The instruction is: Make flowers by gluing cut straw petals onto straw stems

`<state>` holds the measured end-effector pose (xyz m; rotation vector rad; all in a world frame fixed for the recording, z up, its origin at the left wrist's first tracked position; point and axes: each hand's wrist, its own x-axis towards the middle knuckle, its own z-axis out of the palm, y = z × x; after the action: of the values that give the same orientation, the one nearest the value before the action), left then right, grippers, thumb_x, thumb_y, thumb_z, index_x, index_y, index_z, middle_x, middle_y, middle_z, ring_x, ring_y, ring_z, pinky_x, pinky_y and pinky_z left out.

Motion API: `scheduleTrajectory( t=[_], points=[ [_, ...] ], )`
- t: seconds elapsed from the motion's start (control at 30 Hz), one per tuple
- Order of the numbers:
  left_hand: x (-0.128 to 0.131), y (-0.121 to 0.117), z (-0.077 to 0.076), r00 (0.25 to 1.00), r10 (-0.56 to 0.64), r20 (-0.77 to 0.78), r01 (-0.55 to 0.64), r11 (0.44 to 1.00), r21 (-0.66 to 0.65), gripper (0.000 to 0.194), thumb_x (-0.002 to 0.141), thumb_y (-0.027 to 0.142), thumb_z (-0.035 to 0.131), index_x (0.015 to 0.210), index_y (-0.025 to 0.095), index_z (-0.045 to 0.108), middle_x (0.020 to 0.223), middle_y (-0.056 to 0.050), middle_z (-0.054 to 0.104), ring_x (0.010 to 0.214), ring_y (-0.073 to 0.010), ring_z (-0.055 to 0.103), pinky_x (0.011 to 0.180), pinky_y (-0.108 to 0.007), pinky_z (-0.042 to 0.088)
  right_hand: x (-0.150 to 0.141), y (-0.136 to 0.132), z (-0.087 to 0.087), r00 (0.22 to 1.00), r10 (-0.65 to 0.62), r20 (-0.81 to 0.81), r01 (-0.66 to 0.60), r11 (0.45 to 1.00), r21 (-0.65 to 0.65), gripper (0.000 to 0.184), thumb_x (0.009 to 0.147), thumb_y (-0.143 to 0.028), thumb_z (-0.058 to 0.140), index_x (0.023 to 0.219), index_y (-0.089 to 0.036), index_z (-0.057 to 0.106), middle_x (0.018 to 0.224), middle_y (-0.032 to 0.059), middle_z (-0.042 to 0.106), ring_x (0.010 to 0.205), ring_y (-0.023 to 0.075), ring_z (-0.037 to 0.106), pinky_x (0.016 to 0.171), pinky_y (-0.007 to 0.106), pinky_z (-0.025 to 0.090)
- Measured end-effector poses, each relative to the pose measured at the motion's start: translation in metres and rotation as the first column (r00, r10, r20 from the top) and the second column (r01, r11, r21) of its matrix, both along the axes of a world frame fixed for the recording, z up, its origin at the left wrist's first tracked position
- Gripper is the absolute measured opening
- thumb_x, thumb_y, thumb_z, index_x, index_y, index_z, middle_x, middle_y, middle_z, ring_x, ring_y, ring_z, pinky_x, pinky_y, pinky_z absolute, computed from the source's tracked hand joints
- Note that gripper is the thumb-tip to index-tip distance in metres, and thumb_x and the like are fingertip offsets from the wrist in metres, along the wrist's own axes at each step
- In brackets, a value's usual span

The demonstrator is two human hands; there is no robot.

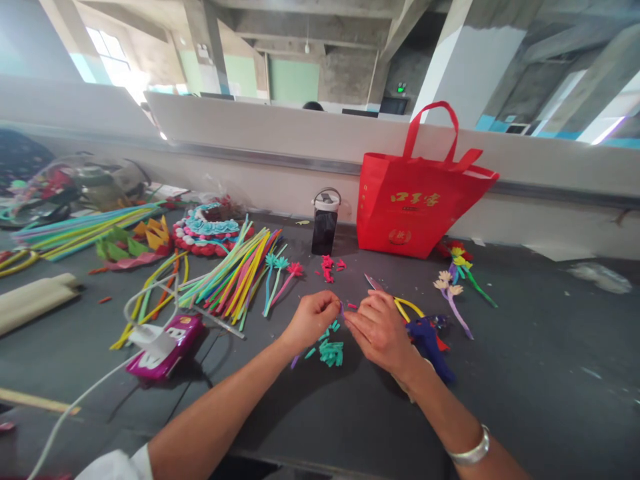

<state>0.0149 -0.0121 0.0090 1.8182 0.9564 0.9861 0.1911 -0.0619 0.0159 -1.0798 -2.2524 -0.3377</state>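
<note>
Pinching a thin purple strip (342, 308) between the fingertips of the left hand (317, 317), above a dark, matte counter (540, 360). Holding the right hand (380, 327) beside it, fingers partly curled at the strip, probably steadying something so slight; not showing clearly any grip on that side. Lying just below, short turquoise pieces (331, 353) in a loose, fuzzy heap, seemingly within easy reach. Resting near the right hand, scissors (411, 306) with yellow handles, likely placed for quick pickup, and a dark blue tool (430, 343), perhaps a glue gun. Fanning out on the left, soft, slender chenille stems (240, 273), apparently bundled for easy picking. Lying beside them, spiky-headed turquoise flowers (276, 262) on straight stems. Standing behind, a smooth, cylindrical bottle (325, 227) and a red fabric tote bag (395, 213) with looped handles.
</note>
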Motion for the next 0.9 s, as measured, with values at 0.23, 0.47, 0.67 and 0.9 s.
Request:
scheduleTrajectory(
  t=[0.23,0.47,0.67,0.9],
  points=[
    [0.000,-0.007,0.002,0.975,-0.085,-0.206,0.127,0.971,0.200,0.016,0.081,0.013,0.045,0.067,0.017,0.052,0.057,0.006,0.042,0.053,-0.0079,0.037,0.054,-0.022,0.026,0.005,0.000,0.002,0.998,0.001,-0.055,0.001,0.999,0.053,0.010,0.090,-0.017,0.058,0.091,-0.022,0.067,0.072,0.0007,0.064,0.084,0.0194,0.053,0.098,0.044,0.037],
    [-0.003,-0.013,0.013,0.939,-0.331,-0.089,0.340,0.932,0.127,0.019,0.086,0.022,0.049,0.069,0.016,0.053,0.059,0.006,0.042,0.054,-0.0078,0.036,0.054,-0.021,0.029,0.005,0.001,0.003,0.932,-0.071,-0.355,0.049,0.996,-0.071,0.013,0.092,-0.023,0.059,0.085,-0.023,0.071,0.066,0.0000,0.061,0.074,0.0181,0.052,0.077,0.035,0.043],
    [-0.001,-0.016,0.012,0.928,-0.283,0.240,0.329,0.928,-0.176,0.032,0.086,0.044,0.057,0.074,0.015,0.056,0.054,0.007,0.036,0.049,-0.0072,0.029,0.048,-0.022,0.025,0.000,0.003,-0.004,0.847,-0.139,-0.513,-0.008,0.962,-0.273,0.023,0.094,-0.028,0.055,0.074,-0.021,0.066,0.063,-0.0004,0.059,0.066,0.0162,0.053,0.063,0.029,0.043],
    [0.003,-0.011,0.005,0.976,-0.090,0.196,0.106,0.992,-0.070,0.025,0.087,0.034,0.055,0.071,0.014,0.058,0.057,0.005,0.043,0.054,-0.0083,0.036,0.052,-0.021,0.029,-0.010,0.000,-0.010,0.916,-0.085,-0.391,-0.018,0.968,-0.252,0.031,0.095,-0.026,0.051,0.065,-0.020,0.060,0.062,0.0006,0.054,0.069,0.0170,0.049,0.067,0.031,0.038]
  ],
)
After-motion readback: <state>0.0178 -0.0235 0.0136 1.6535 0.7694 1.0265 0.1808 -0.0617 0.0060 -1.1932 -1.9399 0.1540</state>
